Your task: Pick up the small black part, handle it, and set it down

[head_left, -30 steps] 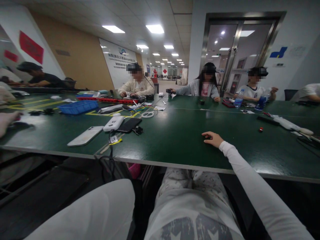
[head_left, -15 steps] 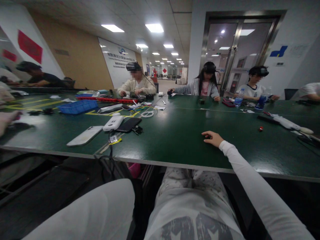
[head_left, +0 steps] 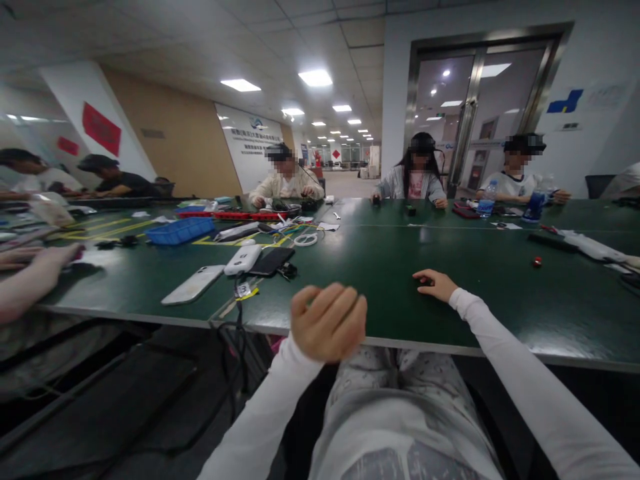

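Observation:
My left hand (head_left: 329,321) is raised in front of the near edge of the dark green table (head_left: 360,267), fingers curled loosely into the palm, with nothing visible in it. My right hand (head_left: 436,284) rests on the table top, fingers curved down over a small dark object that I cannot make out. Both arms wear white sleeves. Left of my left hand lie a white phone (head_left: 193,285), a white power bank (head_left: 243,259) and a black phone (head_left: 272,261), with a cable (head_left: 239,313) hanging over the table edge.
A blue tray (head_left: 180,231), red strips and loose cables lie further left. A small red object (head_left: 537,261) and a white device (head_left: 595,247) sit at right. Other people sit around the table; another person's arm (head_left: 30,280) reaches in at left. Glass doors stand behind.
My left hand has come up from below into view at the table edge. The view has shifted slightly to the left. My right hand stays in place.

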Available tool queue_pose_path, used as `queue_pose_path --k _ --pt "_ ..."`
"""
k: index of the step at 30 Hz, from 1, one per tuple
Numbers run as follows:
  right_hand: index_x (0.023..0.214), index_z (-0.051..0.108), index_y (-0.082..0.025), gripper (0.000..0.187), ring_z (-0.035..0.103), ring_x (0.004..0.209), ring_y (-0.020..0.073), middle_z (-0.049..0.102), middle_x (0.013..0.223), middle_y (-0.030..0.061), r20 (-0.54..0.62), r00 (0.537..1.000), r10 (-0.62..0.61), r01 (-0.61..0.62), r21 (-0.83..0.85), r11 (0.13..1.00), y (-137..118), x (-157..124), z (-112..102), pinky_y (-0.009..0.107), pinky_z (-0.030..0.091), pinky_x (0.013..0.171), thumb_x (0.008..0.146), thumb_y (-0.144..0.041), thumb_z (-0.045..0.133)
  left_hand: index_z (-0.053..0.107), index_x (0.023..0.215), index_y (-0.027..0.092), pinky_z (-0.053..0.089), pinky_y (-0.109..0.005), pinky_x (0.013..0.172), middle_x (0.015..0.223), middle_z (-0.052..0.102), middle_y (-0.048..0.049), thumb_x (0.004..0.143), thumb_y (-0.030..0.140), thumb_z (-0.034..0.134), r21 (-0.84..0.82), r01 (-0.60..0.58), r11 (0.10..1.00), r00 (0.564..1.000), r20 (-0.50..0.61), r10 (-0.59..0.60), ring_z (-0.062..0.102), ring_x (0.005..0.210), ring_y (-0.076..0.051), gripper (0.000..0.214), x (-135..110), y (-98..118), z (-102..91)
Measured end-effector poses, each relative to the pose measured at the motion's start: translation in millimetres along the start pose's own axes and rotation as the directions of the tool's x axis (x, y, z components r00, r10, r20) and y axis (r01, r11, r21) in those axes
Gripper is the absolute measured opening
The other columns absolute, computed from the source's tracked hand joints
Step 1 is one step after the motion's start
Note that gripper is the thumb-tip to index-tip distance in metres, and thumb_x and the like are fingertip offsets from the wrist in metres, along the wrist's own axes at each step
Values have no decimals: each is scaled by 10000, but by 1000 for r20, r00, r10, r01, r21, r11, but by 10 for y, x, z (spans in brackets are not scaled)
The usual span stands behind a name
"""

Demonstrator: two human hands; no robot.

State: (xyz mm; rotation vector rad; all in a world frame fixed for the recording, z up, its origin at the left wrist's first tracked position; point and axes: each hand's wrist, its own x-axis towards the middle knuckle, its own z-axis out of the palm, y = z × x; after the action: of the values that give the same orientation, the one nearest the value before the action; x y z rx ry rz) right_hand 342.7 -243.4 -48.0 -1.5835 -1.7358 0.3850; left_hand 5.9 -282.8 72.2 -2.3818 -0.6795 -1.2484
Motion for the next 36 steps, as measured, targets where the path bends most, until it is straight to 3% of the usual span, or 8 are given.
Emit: queue_pose_path --k 3,6,10,14,19,28,31,36 --pt "993 546 -205 384 544 830 156 583 930 34 5 1000 5 -5 2 1000 -9 5 4 296 429 709 614 -230 599 502 1016 203 280 -419 849 1020 511 -98 728 304 475 233 220 947 955 145 -258 452 966 -234 306 150 -556 305" --pt "995 544 -203 383 544 828 153 578 942 35 1 1000 12 -12 1 1000 -25 17 3 296 430 710 617 -225 598 439 1080 137 295 -435 806 1074 454 -163 651 333 539 500 493 712 752 166 -637 399 1006 -300 482 131 -1283 629" --pt "997 545 -216 378 543 826 145 569 971 29 16 1000 0 0 -10 1000 -60 32 -14 306 425 739 623 -218 599 443 1054 112 341 -400 769 1086 427 -180 639 340 557 572 550 608 597 241 -766 407 994 -305 487 -133 -1981 897" --pt "993 547 -216 372 541 833 143 562 987 29 21 1000 1 -1 -13 1000 -98 37 -38 307 424 751 625 -205 602 473 1017 81 336 -350 800 1052 466 -157 688 285 533 541 499 677 620 324 -715 422 969 -254 392 -280 -2151 1073" --pt "985 549 -209 368 542 818 138 565 984 31 10 1000 8 -8 2 1000 -118 53 -50 306 429 751 622 -195 607 473 1055 134 319 -340 854 1065 476 -117 698 292 519 367 439 820 684 456 -569 420 984 -226 392 -64 -1686 1443" --pt "1069 481 -186 530 546 776 134 532 1028 53 -144 989 41 -27 100 995 -65 151 -15 324 427 779 559 -93 591 431 1117 238 329 -343 871 1109 477 -40 664 338 546 -230 140 963 799 600 28 425 1021 -198 478 490 205 2193" --pt "1094 463 -172 576 527 862 161 507 1069 68 -162 986 41 -27 89 996 -61 174 -29 330 402 822 539 -60 568 463 1081 216 344 -356 860 1093 489 -55 631 312 574 -293 198 935 814 581 10 437 1013 -210 473 527 359 2304" --pt "1118 447 -165 622 531 827 169 527 1036 73 -68 998 4 0 65 998 -111 160 -69 316 420 772 525 -94 620 480 1054 175 368 -336 850 1038 527 -70 545 248 646 -504 334 796 851 524 -25 487 949 -195 540 490 136 2352"
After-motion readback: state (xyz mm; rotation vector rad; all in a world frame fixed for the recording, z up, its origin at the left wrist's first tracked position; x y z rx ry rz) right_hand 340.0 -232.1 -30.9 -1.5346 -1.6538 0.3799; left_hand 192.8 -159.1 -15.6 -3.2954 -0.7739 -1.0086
